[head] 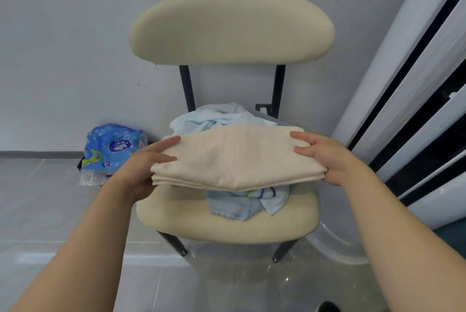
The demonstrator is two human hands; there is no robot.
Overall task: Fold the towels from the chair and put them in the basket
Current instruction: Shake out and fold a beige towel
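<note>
A folded beige towel (234,160) hangs level above the seat of a cream chair (227,226). My left hand (148,163) grips its left end, thumb on top. Gripping the right end is my right hand (325,158), fingers over the top layer. Under and behind the beige towel lies a crumpled light blue towel (242,202) on the seat, partly hidden by the folded one. No basket is in view.
A blue plastic pack (111,150) sits on the floor at the left by the wall. A tall white unit with dark gaps (416,100) stands to the right of the chair. Grey tiled floor (50,211) surrounds the chair legs.
</note>
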